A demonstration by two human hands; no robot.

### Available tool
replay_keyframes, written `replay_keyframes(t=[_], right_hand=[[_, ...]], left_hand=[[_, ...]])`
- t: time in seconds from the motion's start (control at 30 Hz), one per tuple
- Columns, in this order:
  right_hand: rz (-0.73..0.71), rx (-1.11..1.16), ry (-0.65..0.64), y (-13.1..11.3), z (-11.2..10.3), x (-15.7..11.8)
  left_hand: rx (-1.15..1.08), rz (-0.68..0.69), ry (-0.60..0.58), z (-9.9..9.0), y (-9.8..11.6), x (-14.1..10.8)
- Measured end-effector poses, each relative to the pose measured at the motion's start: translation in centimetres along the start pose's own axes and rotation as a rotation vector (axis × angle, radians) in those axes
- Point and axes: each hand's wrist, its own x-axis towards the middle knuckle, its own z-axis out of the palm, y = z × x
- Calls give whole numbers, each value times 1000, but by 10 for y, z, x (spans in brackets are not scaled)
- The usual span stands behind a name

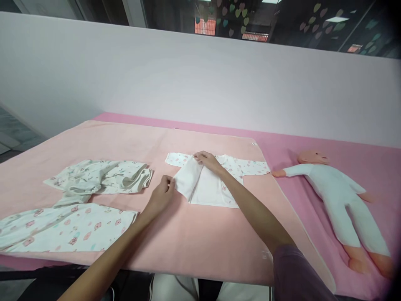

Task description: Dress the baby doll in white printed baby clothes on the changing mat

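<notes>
A small white baby shirt (208, 190) with a pink print lies spread on the peach blanket (200, 242), its sleeves stretched out to both sides. One front panel is folded open to the left, showing its plain white inside. My left hand (163, 193) pinches the outer edge of that panel, fingers closed. Near the neckline, my right hand (207, 159) is closed on the top of the same panel, and its forearm crosses over the shirt's right half, hiding part of it.
To the left lie a folded printed baby garment (106, 177) and printed white baby clothing (84, 225). A baby doll (332, 192) in a white suit lies on the pink mat (291, 154) at right. A low white wall (188, 79) stands behind.
</notes>
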Motion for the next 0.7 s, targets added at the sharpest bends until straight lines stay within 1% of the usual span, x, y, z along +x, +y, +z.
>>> replay_keyframes(t=[0.03, 0.07, 0.1, 0.13, 0.17, 0.2, 0.23, 0.27, 0.3, 0.37, 0.43, 0.5, 0.6, 0.7], right_hand=[[-57, -33, -8, -1, 4, -4], [-121, -88, -8, -1, 8, -11], [-188, -158, 2, 1, 10, -19], [-250, -235, 17, 3, 12, -27], [-298, -309, 31, 5, 13, -36], [-333, -375, 35, 8, 15, -43], [-349, -432, 23, 11, 17, -50], [-346, -483, -1, 13, 19, -54], [-329, -531, -37, 16, 21, -58], [-282, -607, -112, 20, 26, -61], [-257, -651, -156, 23, 29, -61], [-242, -671, -174, 25, 29, -58], [-163, -695, -148, 28, 24, -44], [-66, -722, -94, 32, 20, -27]], left_hand=[[80, -5, 39, -8, -6, -2], [155, 26, 90, -12, -11, -6], [224, 102, 142, -14, -15, -11], [285, 217, 179, -11, -18, -16], [339, 350, 184, -7, -19, -23], [382, 479, 149, 0, -20, -30], [414, 589, 83, 6, -20, -36], [437, 672, 4, 13, -20, -42], [459, 725, -64, 19, -20, -47], [497, 767, -137, 25, -22, -55], [525, 772, -160, 24, -26, -59], [549, 778, -162, 20, -29, -60], [588, 802, -164, 14, -31, -61], [601, 812, -152, 12, -30, -62]])
